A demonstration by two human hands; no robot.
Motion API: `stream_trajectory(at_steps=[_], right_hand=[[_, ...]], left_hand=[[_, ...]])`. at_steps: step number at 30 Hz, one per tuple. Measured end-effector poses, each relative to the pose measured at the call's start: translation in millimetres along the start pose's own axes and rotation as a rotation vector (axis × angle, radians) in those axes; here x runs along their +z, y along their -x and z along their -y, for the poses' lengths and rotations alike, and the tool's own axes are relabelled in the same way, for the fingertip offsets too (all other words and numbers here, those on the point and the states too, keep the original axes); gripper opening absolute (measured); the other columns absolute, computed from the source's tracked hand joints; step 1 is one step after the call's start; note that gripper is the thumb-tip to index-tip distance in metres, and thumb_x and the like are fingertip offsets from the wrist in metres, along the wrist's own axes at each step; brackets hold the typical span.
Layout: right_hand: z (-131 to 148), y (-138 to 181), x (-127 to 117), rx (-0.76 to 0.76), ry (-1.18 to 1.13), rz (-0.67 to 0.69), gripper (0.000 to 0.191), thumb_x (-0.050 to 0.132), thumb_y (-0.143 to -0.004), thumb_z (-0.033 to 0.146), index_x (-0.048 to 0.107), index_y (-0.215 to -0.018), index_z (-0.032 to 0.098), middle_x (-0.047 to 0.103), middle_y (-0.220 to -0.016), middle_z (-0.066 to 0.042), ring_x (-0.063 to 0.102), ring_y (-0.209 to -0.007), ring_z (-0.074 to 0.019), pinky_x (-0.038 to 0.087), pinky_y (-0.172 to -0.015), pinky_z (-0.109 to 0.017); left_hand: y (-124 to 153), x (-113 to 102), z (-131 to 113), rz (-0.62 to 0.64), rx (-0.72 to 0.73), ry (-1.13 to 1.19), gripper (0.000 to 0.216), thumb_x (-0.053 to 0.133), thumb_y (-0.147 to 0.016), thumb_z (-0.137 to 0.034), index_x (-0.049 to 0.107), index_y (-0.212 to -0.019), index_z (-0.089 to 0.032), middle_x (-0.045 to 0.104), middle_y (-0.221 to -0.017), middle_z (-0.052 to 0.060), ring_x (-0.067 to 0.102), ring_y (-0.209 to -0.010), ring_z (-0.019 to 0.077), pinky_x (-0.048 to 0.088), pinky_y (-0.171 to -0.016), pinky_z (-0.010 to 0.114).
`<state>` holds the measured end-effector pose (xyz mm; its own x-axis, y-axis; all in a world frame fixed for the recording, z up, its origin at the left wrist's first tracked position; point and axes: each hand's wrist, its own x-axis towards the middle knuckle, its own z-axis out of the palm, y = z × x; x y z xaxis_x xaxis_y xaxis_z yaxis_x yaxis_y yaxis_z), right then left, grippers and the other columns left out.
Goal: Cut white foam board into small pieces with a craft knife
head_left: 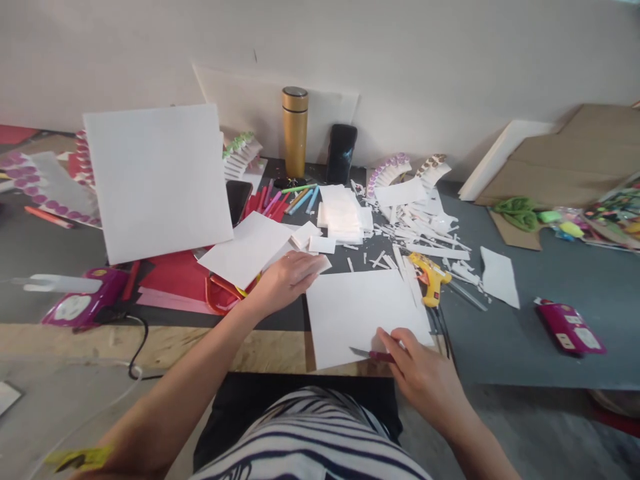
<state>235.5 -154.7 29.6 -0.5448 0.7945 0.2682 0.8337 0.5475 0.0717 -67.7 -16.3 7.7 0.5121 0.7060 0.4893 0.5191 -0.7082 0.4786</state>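
My right hand [417,363] is closed round a craft knife [381,357] with a dark red handle, its thin blade pointing left over the large white board [350,320] on the table edge. My left hand [290,280] is at that board's upper left corner, fingers together on a small white piece [323,265]; the fingers partly hide it. Just beyond lie more small white rectangles [323,245] and a stack of white squares [341,213]. Left of the hand, a white sheet [253,247] lies at an angle over red paper and orange-handled scissors [220,297].
A yellow glue gun [429,277] lies right of the board, near white scraps [420,223]. Behind stand a gold flask [295,133] and a black phone [341,153]. A big white panel [160,183] leans at left. Purple devices [570,327] sit on both sides.
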Motion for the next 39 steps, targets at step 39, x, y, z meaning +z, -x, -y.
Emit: stream_trajectory(at_steps=[39], right_hand=[[-21.2, -40.3, 10.7, 0.248, 0.092, 0.198, 0.035, 0.056, -0.093, 0.018, 0.068, -0.126, 0.018, 0.067, -0.106, -0.007, 0.059, -0.065, -0.0119, 0.035, -0.052, -0.026]], left_hand=[[15.1, 10.5, -22.7, -0.127, -0.1, 0.03, 0.034, 0.055, -0.099, -0.022, 0.058, -0.134, -0.02, 0.069, -0.122, 0.011, 0.066, -0.106, 0.0223, 0.056, -0.09, 0.038]])
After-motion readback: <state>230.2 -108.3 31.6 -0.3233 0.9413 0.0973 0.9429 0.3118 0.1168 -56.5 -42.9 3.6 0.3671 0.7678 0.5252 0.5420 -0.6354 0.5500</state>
